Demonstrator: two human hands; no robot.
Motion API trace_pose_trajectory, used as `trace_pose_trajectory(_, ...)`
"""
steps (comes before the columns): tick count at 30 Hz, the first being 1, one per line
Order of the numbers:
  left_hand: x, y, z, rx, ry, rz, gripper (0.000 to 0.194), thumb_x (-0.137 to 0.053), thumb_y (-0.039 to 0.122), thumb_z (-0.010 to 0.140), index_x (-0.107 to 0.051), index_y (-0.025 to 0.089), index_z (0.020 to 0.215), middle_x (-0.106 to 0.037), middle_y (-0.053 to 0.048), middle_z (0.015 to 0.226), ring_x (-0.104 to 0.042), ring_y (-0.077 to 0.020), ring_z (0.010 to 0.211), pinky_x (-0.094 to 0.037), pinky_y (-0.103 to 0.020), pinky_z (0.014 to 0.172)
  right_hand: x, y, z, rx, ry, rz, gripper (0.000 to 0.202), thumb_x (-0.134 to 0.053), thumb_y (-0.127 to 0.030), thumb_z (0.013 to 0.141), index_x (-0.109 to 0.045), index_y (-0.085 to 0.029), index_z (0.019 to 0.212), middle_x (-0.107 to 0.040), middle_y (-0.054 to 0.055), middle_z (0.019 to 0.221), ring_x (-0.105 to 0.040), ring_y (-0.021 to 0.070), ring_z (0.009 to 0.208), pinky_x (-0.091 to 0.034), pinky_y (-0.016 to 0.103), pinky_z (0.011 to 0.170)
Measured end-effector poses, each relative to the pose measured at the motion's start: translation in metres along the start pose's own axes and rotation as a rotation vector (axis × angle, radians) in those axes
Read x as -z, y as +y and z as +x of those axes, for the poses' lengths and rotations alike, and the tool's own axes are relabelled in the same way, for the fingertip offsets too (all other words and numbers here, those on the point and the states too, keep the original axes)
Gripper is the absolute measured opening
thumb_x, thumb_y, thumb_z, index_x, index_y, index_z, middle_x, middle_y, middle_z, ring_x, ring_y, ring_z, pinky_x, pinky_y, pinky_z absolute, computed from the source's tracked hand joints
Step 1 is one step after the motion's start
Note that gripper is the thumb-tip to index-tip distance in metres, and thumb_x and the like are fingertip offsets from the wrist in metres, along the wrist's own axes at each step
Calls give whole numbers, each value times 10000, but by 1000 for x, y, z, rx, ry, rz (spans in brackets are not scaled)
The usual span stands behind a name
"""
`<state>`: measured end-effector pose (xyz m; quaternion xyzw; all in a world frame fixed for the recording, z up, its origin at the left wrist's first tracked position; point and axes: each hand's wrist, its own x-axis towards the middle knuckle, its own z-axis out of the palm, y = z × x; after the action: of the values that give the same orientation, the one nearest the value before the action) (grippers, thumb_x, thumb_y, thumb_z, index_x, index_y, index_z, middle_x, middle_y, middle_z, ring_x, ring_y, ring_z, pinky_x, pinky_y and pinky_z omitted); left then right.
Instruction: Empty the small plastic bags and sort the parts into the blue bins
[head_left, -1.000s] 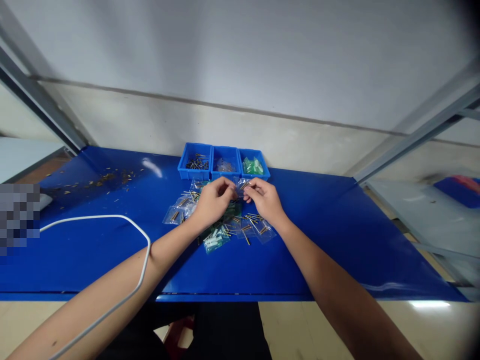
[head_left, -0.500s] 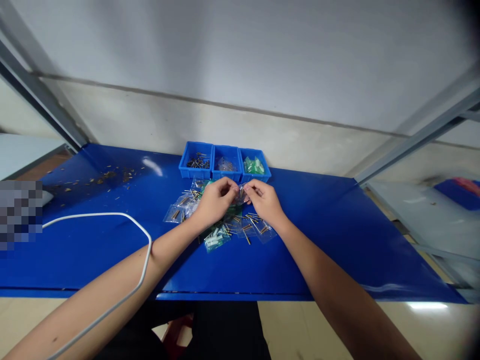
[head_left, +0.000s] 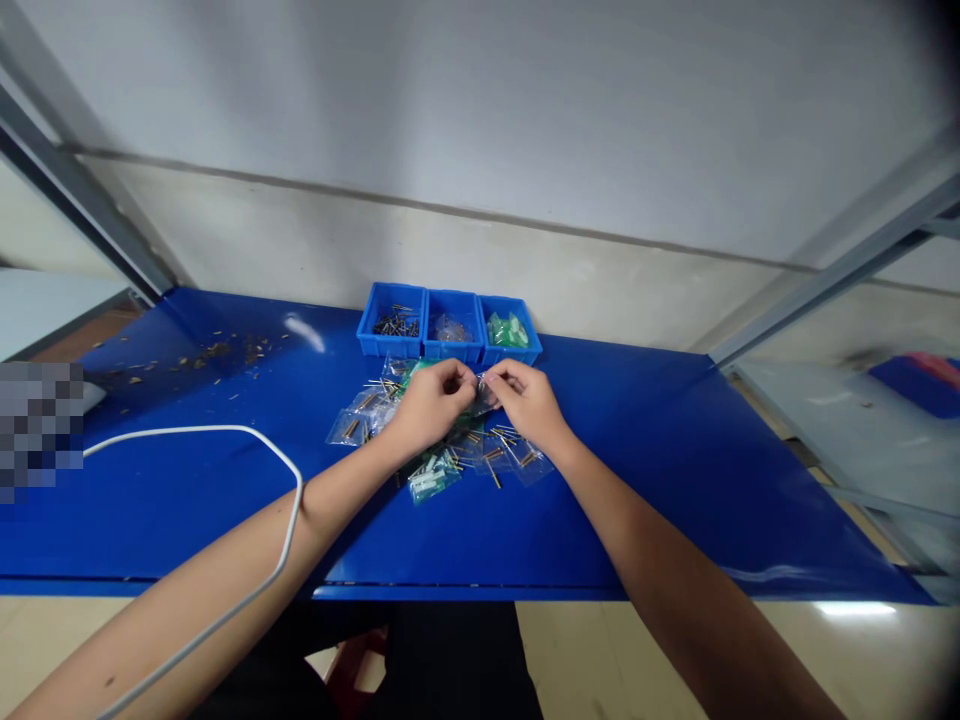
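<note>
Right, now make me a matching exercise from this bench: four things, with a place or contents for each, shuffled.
Things
1. leftmost blue bin
2. small clear bag
3. white cable
4. rightmost blue bin

Places or contents
A. between the fingertips of the left hand and right hand
B. holds green and white packets
C. crosses the left forearm
D. holds loose dark metal pins

Right pairs: 1-D, 2-A, 3-C, 4-B
</note>
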<state>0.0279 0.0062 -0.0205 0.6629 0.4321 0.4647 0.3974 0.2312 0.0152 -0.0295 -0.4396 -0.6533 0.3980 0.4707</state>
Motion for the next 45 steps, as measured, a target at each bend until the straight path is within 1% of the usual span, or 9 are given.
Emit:
trace_pose_trajectory(15, 1, 2, 1, -2, -53, 6, 194, -726, 356, 1002, -803, 205, 907, -697, -1, 686, -573, -165, 644, -449, -295, 624, 2, 4, 4, -18, 0, 10, 312, -817, -560, 949, -743, -259, 920, -738, -2, 755, -690, 213, 667, -573, 357, 675)
trace_pose_trajectory(20, 2, 4, 0, -12, -39, 20, 234, -717, 388, 1019, -816, 209, 906, -723, -8, 705, -607, -175, 649, -441, -291, 600, 1, 5, 4, -22, -2, 32, 336, -826, -599, 959, -744, -275, 921, -744, 3, 778, -694, 221, 668, -588, 363, 668)
trace_pose_trajectory(25, 2, 3, -1, 32, 5, 6, 221, -724, 407, 1038, -847, 229, 991, -628, 37, 587, -531, -157, 511, -381, -287, 516, 3, 0, 4, 34, 50, -41, 324, -811, -587, 1001, -798, -274, 920, -643, -27, 672, -584, 194, 614, -483, 328, 593)
trace_pose_trajectory(27, 2, 3, -1, 57, 6, -34, 205, -737, 408, 1036, -841, 235, 998, -668, 31, 606, -570, -160, 501, -414, -287, 512, 4, -2, 3, 29, 53, -57, 339, -814, -600, 1009, -826, -272, 928, -612, -35, 636, -543, 181, 585, -448, 317, 558)
trace_pose_trajectory(31, 0, 2, 0, 48, 38, -119, 163, -796, 388, 975, -796, 228, 941, -840, -37, 839, -744, -198, 665, -572, -306, 608, 2, -2, 3, -33, 43, 26, 440, -780, -685, 1017, -854, -258, 940, -696, -4, 677, -628, 182, 578, -527, 311, 540)
trace_pose_trajectory(34, -1, 2, 0, 67, 55, -144, 161, -808, 380, 958, -779, 224, 929, -824, -40, 804, -750, -204, 686, -595, -318, 633, 1, -1, 4, -36, 67, 63, 453, -776, -690, 1016, -857, -251, 941, -785, 35, 792, -682, 180, 599, -581, 317, 538)
trace_pose_trajectory(38, -2, 1, 0, 52, 32, -190, 148, -813, 345, 931, -732, 222, 911, -791, -31, 773, -735, -191, 678, -595, -317, 647, 1, 0, 7, -61, 67, 162, 385, -920, -593, 903, -830, -264, 1082, -826, 32, 893, -723, 192, 654, -630, 316, 533)
trace_pose_trajectory(41, -3, -1, 0, 42, 24, -221, 163, -826, 317, 897, -707, 225, 961, -784, -24, 809, -747, -191, 720, -596, -308, 664, 2, 1, 9, -112, 17, 241, 447, -972, -512, 841, -801, -275, 1180, -806, -10, 841, -727, 189, 634, -652, 314, 542)
trace_pose_trajectory(45, -5, -4, 1, 40, -11, -206, 248, -857, 321, 869, -723, 216, 1049, -812, -40, 927, -768, -193, 807, -631, -321, 749, 4, 3, 11, -118, -26, 269, 402, -971, -457, 823, -807, -264, 1136, -764, -40, 760, -703, 180, 595, -670, 327, 566)
